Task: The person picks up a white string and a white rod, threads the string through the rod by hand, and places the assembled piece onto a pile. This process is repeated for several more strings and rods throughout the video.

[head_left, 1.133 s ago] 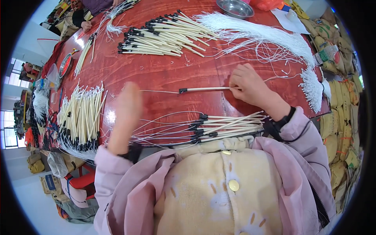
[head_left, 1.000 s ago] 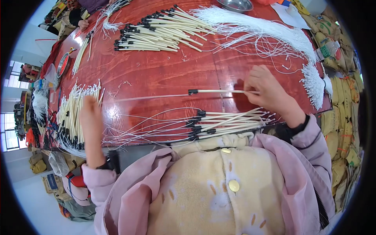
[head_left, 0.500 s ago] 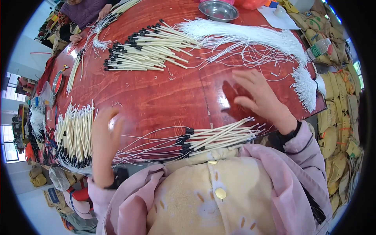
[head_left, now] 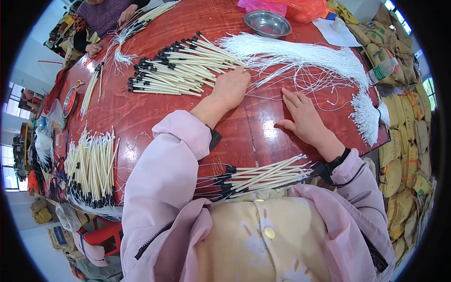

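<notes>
My left hand (head_left: 232, 87) is at the near right end of a pile of cream sticks with black caps (head_left: 176, 66). Its fingers are bent down and pressed together; whatever they grip is hidden beneath them. To its right, my right hand (head_left: 303, 117) is low over the red table, fingers stretched and thumb apart, with nothing in it. A thin white cord (head_left: 263, 97) runs between the two hands. Beyond them spreads a long bundle of white cords (head_left: 296, 54). Close to my body lie several cream sticks (head_left: 263, 175) with black caps and white cords trailing left.
Another stack of cream sticks (head_left: 91, 167) is at the left edge of the red table (head_left: 169, 122). A metal bowl (head_left: 268, 23) and a tied white cord bundle (head_left: 365, 113) stand farther off. A co-worker's hand (head_left: 94, 49) is at the far left; sacks (head_left: 401, 141) line the right.
My left hand has swung from the left stack, up and right, to the far stick pile, and its fingers have folded. My right hand has lowered slightly and remains spread.
</notes>
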A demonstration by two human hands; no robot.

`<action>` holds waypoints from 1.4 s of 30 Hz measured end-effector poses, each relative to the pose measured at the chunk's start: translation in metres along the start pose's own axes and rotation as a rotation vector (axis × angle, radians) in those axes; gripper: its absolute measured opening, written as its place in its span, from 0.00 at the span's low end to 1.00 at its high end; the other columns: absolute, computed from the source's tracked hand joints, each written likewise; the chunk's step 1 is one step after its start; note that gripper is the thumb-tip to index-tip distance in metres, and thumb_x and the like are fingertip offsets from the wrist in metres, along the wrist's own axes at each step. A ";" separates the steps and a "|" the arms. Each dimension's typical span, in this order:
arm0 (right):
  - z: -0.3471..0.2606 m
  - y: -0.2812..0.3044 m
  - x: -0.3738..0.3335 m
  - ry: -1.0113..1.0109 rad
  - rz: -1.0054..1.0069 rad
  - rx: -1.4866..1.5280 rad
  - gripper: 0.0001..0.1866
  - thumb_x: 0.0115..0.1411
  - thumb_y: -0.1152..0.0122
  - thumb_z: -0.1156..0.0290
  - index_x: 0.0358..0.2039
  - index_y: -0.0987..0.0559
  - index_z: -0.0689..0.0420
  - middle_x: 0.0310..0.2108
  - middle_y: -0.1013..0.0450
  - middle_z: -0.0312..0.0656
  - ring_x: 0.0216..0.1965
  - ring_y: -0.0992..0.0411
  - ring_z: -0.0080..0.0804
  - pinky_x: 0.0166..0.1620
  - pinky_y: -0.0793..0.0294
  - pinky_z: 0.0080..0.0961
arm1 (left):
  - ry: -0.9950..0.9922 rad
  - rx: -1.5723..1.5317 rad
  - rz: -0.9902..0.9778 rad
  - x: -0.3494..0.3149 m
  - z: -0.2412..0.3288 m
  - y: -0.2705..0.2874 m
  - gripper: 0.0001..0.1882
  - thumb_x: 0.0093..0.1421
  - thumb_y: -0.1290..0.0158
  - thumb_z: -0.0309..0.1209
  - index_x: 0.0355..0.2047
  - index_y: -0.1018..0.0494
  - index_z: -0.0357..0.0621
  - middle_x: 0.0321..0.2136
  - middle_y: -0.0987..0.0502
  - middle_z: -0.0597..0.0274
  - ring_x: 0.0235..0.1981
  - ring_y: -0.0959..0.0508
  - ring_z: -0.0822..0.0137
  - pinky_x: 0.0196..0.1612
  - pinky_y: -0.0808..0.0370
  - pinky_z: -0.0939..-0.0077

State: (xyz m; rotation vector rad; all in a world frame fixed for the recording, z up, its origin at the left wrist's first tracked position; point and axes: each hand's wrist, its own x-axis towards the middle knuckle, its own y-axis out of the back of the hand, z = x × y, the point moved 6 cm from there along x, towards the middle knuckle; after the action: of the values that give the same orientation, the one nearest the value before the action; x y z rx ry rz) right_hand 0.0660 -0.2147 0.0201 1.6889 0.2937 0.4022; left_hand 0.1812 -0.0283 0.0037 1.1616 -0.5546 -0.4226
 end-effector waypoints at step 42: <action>-0.010 0.009 -0.048 0.169 -0.072 0.203 0.31 0.61 0.38 0.56 0.57 0.26 0.67 0.65 0.32 0.47 0.61 0.36 0.52 0.66 0.39 0.45 | 0.697 -0.422 -0.379 -0.253 -0.095 0.092 0.09 0.58 0.36 0.33 0.28 0.21 0.40 0.21 0.20 0.60 0.23 0.21 0.61 0.28 0.26 0.66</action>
State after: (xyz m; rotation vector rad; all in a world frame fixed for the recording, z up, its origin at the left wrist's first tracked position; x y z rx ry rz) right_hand 0.0177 -0.2268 0.0258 1.8389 0.5332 0.4749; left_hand 0.0412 0.2203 0.0140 0.9182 0.3558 -0.3994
